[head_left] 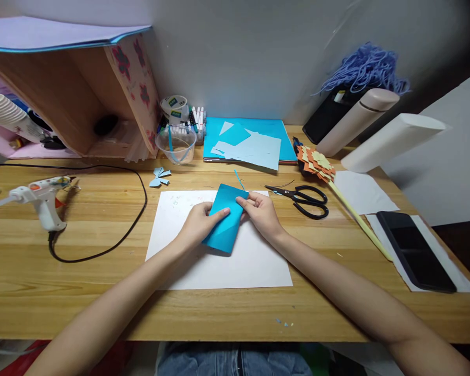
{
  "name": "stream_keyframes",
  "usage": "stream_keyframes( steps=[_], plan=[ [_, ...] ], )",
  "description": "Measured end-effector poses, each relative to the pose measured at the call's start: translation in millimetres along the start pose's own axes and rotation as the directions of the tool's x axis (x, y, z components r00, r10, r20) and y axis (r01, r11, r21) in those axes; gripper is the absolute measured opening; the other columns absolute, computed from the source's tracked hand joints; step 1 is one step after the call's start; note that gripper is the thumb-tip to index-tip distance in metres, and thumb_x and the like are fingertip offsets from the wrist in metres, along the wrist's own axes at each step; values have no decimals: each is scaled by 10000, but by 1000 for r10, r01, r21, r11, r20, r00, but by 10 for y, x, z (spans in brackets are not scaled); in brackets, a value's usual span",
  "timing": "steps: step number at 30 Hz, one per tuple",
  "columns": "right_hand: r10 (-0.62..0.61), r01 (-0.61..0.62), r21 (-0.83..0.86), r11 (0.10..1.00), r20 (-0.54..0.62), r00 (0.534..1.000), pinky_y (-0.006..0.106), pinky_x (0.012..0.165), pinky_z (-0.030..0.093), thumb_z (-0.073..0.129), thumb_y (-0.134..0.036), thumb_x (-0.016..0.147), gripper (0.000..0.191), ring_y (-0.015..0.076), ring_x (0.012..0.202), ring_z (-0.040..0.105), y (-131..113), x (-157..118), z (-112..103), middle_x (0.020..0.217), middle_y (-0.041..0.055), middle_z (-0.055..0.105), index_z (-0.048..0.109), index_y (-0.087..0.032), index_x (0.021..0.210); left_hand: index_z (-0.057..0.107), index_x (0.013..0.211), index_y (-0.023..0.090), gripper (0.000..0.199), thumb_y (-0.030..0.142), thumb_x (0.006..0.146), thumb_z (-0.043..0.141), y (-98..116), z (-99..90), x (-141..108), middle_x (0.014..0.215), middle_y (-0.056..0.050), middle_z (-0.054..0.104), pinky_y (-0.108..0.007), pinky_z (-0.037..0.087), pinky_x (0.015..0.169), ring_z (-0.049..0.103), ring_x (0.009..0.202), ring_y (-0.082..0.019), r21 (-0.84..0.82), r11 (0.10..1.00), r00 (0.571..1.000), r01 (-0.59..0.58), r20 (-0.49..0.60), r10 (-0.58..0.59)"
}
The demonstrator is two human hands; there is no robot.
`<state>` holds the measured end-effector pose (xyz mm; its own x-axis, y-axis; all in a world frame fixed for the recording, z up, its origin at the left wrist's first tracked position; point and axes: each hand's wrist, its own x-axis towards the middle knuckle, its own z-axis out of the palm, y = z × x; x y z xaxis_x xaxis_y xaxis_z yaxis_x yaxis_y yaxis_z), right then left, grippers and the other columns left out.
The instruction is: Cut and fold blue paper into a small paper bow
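A rectangular piece of blue paper (226, 230) is held in both hands above a white sheet of paper (258, 271). My left hand (203, 222) grips its left edge, thumb on top and fingers underneath. At its upper right corner, my right hand (260, 211) pinches the paper between thumb and fingers. A thin blue paper strip (238, 179) lies just beyond the blue piece. Black-handled scissors (300, 197) rest on the table to the right of my right hand, their blades pointing left.
On the left lies a glue gun (45, 201) with a looping black cord (141, 219). Cut paper scraps (258, 149) cover a blue pad (274, 128) at the back, beside a clear plastic cup (176, 145). A paper flower (317, 164) and a phone (415, 250) occupy the right.
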<state>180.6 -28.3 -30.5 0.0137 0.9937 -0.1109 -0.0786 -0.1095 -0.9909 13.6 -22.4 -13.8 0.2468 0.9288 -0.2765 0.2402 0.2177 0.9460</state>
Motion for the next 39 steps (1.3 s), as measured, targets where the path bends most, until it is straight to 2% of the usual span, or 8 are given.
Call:
stream_keyframes(
  steps=[3,7,11,14,18,23,30,39],
  plan=[
    [-23,22,-35,999,-37,999,229,431,448,662,-487,691,359,134,428,574,4,7,-16,483,-20,590,503,-174,612,578,604,132,361,480,693,612,7,20,-16,558,1,536,-219,288,457,425,511,-108,125,992,1000,-18,9,17],
    [-26,25,-33,999,-37,999,231,457,474,654,-471,710,329,137,459,594,14,13,-13,516,-16,612,541,-167,654,537,605,133,371,485,719,559,10,15,-3,570,15,499,-216,297,480,392,531,-102,126,991,999,-37,34,32],
    [21,-21,22,1000,32,999,231,499,504,660,-449,710,297,131,499,614,-5,32,-22,576,-10,643,587,-161,722,523,611,135,358,474,726,546,-7,-8,24,575,19,489,-214,297,488,375,532,-98,125,991,998,-42,50,36],
    [72,-75,17,997,107,992,215,466,492,698,-447,666,318,119,473,601,-29,50,-34,574,-8,646,596,-152,732,513,608,141,349,466,732,540,-8,-26,37,561,24,474,-213,291,482,364,523,-96,121,992,998,-41,60,34],
    [49,-46,-31,998,100,994,181,387,421,699,-461,658,348,92,386,541,-47,54,-35,476,-15,605,541,-153,626,487,579,148,352,462,729,542,14,-40,51,533,35,445,-211,282,474,349,506,-89,115,992,997,-41,68,33],
    [88,-86,-19,996,138,987,193,409,450,716,-454,637,345,104,414,572,-64,41,-33,526,-11,637,574,-148,712,495,561,143,364,464,721,556,54,-56,59,516,24,455,-209,283,452,368,484,-87,98,995,998,-14,67,7],
    [20,-19,61,998,-16,1000,195,405,460,697,-443,676,314,124,392,587,-8,76,-60,478,-14,634,567,-162,726,595,821,120,397,430,606,719,152,-107,-2,596,4,550,-197,333,380,460,438,-88,28,997,986,75,144,-79],
    [6,-4,107,994,-19,1000,256,440,522,673,-449,710,319,182,415,627,13,49,-36,465,-3,636,547,-169,799,590,785,138,330,384,610,723,67,-107,22,568,21,553,-202,391,363,513,429,-105,-42,998,999,49,7,-49]
  ],
)
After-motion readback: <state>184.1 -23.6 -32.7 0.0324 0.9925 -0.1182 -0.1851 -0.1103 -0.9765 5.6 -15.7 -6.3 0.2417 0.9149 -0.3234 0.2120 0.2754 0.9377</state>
